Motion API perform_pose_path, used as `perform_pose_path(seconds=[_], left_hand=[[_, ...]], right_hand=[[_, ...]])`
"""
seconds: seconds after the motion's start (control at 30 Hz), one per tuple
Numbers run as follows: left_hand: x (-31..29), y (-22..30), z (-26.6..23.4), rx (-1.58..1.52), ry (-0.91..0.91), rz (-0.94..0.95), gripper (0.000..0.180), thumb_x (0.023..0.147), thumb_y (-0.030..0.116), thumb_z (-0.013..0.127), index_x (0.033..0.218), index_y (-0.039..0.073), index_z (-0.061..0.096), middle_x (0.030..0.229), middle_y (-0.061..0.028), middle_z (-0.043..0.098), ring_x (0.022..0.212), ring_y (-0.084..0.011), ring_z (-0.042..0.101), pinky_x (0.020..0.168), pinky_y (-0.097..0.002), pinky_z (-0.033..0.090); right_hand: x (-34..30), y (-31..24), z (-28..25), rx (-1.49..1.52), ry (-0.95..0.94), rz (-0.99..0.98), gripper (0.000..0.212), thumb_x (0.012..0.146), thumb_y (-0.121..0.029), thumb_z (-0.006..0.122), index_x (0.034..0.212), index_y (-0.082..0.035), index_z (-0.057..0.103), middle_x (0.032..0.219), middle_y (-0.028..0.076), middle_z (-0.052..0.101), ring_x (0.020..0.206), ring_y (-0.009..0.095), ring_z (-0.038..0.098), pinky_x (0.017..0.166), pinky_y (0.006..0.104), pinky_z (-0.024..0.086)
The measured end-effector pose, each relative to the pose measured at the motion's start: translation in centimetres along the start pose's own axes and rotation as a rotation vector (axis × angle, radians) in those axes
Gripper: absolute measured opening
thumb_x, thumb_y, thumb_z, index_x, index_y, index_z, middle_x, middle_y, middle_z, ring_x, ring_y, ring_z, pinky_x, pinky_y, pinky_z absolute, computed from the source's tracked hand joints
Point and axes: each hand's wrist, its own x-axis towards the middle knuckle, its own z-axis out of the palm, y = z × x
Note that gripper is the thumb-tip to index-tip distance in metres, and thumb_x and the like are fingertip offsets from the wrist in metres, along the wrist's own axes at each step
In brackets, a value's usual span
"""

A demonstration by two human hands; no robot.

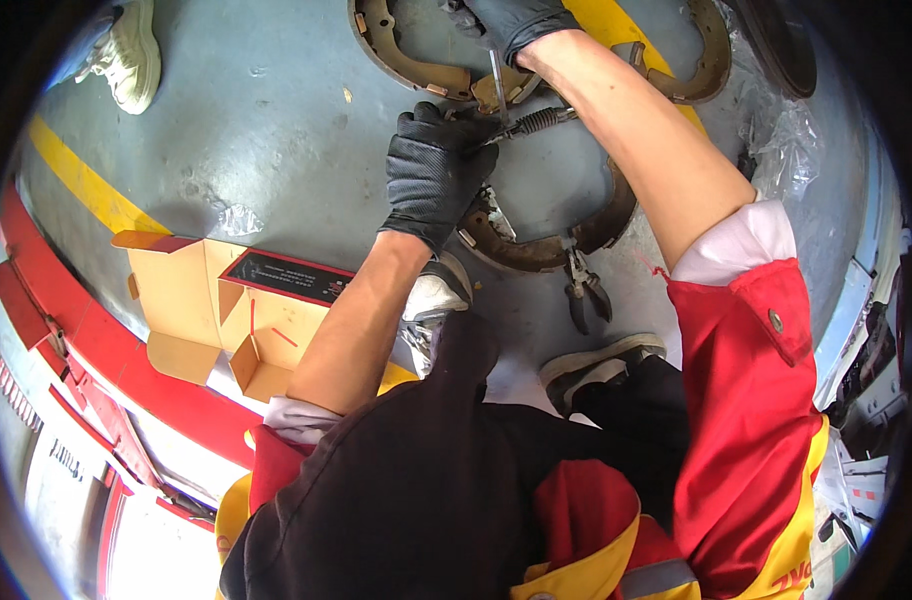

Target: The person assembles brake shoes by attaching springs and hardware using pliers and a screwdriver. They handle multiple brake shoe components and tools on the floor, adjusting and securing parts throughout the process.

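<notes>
While the left hand (pixel 438 170) has its fingers wrapped round the left end of one coil spring (pixel 538 122) in the head view, the right hand (pixel 526 22), partly cut off at the far edge, curls its fingers on one thin metal tool (pixel 497 75). Dark and tightly wound, the spring slants toward the right forearm (pixel 651 135), above the floor (pixel 266 120). At least three curved, brownish brake shoes (pixel 536 255) lie around; nearer are one pair of pliers (pixel 581 285) and, left, one open cardboard box (pixel 181 285).

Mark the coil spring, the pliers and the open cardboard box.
Coil spring (pixel 537 121): head view, on its dark coils.
Pliers (pixel 581 285): head view, on the body near the joint.
Open cardboard box (pixel 181 292): head view, on a bare tan inner panel.
</notes>
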Motion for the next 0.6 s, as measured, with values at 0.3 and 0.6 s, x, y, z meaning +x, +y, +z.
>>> perform_pose_path(seconds=[0.3,0.6], left_hand=[[0.1,-0.4,0.4,0.021,0.0,0.011,0.029,0.075,0.022,0.084,0.104,0.022,0.084,0.099,-0.0102,0.072,0.096,-0.034,0.062,0.085,-0.0455,0.053],[-0.3,-0.7,0.9,0.094,0.001,0.046,0.028,0.077,0.022,0.082,0.104,0.02,0.084,0.098,-0.01,0.071,0.096,-0.0337,0.062,0.085,-0.0452,0.053]], right_hand=[[-1.3,0.1,0.0,-0.259,-0.101,-0.336,0.023,0.089,-0.026,0.074,0.089,-0.002,0.073,0.077,0.009,0.069,0.069,0.019,0.065,0.065,0.0368,0.052],[-15.4,0.4,-15.6,0.45,0.093,-0.021,0.038,0.104,-0.029,0.055,0.121,0.002,0.07,0.085,0.0,0.06,0.075,0.01,0.057,0.062,0.0288,0.042]])
